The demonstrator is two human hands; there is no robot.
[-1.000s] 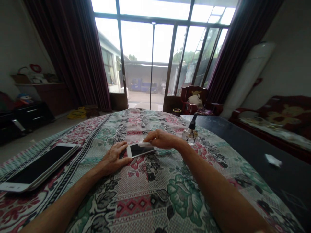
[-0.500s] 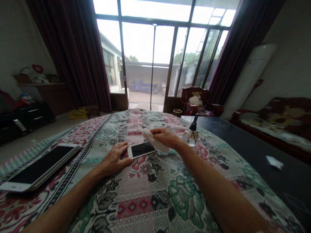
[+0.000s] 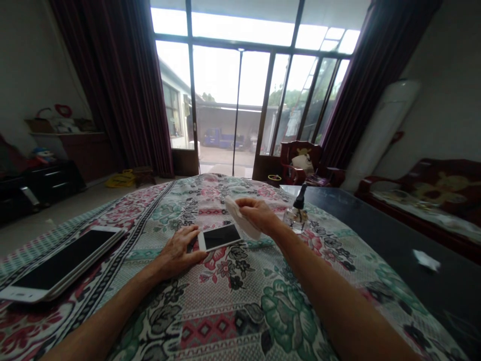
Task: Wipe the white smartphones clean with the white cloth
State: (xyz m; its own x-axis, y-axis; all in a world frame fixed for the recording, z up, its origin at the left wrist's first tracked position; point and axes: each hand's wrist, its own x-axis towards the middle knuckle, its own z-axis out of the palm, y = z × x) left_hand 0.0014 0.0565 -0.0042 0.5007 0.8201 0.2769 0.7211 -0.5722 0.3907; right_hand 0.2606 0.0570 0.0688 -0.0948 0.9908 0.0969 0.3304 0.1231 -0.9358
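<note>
While the left hand (image 3: 181,252) lies palm-down with fingers loosely spread, the right hand (image 3: 259,214) is closed in a pinch on a folded white wipe (image 3: 243,220). Phone in question: white-framed smartphone (image 3: 221,237), screen up and dark, flat on the floral tablecloth (image 3: 210,306) between the two hands. Left thumb and forefinger sit at its left end, one at each corner, not wrapped around it. Wipe hangs from the right fingertips just beside the phone's right end; can't tell from this angle whether its lower edge touches anything.

Clear bottle (image 3: 295,219) with a black nozzle top (image 3: 299,196) stands upright on the cloth, just right of the right hand by the wrist. Farther right of that hand, dark tabletop (image 3: 379,228) with a crumpled white tissue (image 3: 426,260) on it. Well left of the left hand, white-framed phone stack (image 3: 62,265), top screen up and dark. Beyond both hands: glass doors (image 3: 229,120), wooden armchair (image 3: 300,155) off to the right.
</note>
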